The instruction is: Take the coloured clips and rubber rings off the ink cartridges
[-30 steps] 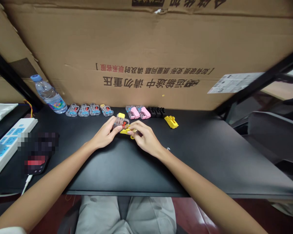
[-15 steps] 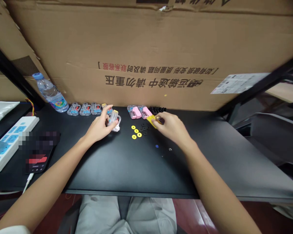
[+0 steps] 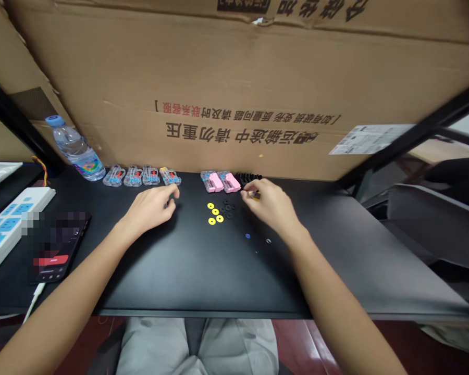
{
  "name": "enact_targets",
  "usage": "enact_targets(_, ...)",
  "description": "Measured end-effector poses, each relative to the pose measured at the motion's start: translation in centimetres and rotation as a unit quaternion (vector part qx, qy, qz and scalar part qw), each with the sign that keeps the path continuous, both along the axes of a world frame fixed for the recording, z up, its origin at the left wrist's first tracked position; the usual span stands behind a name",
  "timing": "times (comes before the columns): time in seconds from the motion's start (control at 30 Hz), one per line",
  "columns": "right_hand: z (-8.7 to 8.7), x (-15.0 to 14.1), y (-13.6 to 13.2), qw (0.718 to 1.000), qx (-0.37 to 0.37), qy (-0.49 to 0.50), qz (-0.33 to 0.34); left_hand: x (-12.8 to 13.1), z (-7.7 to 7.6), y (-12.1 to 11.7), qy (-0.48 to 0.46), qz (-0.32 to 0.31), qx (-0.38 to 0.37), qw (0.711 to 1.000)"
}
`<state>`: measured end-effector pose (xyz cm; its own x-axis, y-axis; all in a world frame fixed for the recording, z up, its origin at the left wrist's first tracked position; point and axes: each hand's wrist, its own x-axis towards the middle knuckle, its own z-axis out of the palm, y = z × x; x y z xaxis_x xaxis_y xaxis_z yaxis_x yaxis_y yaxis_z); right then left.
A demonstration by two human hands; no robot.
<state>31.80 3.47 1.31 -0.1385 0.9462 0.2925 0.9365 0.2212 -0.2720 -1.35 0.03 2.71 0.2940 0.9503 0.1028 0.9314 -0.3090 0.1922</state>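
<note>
Fingers curled, my left hand (image 3: 151, 205) hangs above the desk. Thumb and index finger bend inward with a gap between them; anything in the palm is hidden. Just beyond it stands a row of clear plastic devices (image 3: 150, 175) with red and blue parts. My right hand (image 3: 269, 202) is closed on a yellow piece (image 3: 255, 197), mostly covered by the fingers. Left of that hand lie several yellow washers (image 3: 215, 212) and several black rings (image 3: 229, 208). Two clear devices with pink parts (image 3: 230, 183) sit beside a row of black parts (image 3: 250, 177) at the back.
A large cardboard box (image 3: 219, 67) walls off the back of the black desk (image 3: 203, 276). At left are a water bottle (image 3: 76, 148), a power strip (image 3: 17, 221) and a phone (image 3: 60, 250) with a cable. A blue disc (image 3: 247, 236) and a small ring (image 3: 269, 241) lie in front.
The clear device pinched in my left hand is no longer visible; that hand has turned and its fingers curl. The yellow piece in my right hand has mostly gone behind the fingers.
</note>
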Motion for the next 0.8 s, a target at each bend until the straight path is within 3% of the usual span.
enact_targets(0.13, -1.3, -1.7, -0.3, 0.982, -0.047, 0.061, 0.174, -0.1, -0.5, 0.2, 0.050, 0.034, -0.038, 0.997)
enact_targets(0.27, -2.0, -2.6, -0.7, 0.963, -0.101, 0.093, 0.234, -1.2, -0.8, 0.7, 0.079, 0.097, -0.044, 0.991)
enact_targets(0.47, -2.8, -3.2, -1.0, 0.964, -0.097, 0.086, 0.233, -1.7, -1.6, 1.1, 0.067, 0.117, 0.002, 0.991)
enact_targets(0.63, -3.2, -3.7, -0.6, 0.973, -0.020, 0.082, 0.215, -1.5, -1.3, 1.0, 0.045, 0.110, 0.008, 0.993)
enact_targets(0.8, -3.0, -5.0, 0.3, 0.989, 0.012, -0.029, 0.145, -0.8, -0.4, 0.6, 0.037, 0.075, 0.010, 0.996)
